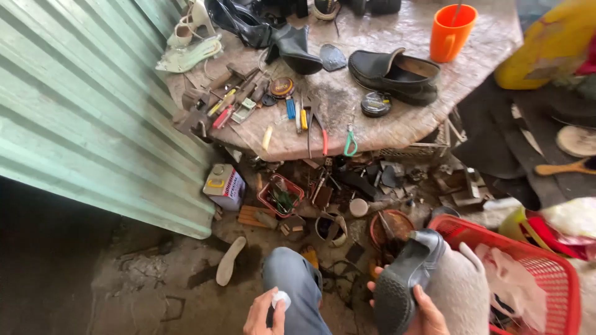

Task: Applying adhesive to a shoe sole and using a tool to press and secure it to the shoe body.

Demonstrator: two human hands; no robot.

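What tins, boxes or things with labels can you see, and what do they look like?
Rectangular can: on the ground under the table, white with a red and blue label and a yellow handle.
Round tin: on the table beside the black shoe, black lid.
Round tin: among the tools, brown and gold lid.

The left hand (264, 315) pinches a small wad (280, 299) in its fingertips, just left of a knee (292, 273); a shoe (406, 276) lies in the right hand (422, 313), sole toward the fingers; beyond them stands a table (397, 133) bearing 1 loafer (394, 74); a basket (546, 267) is right.
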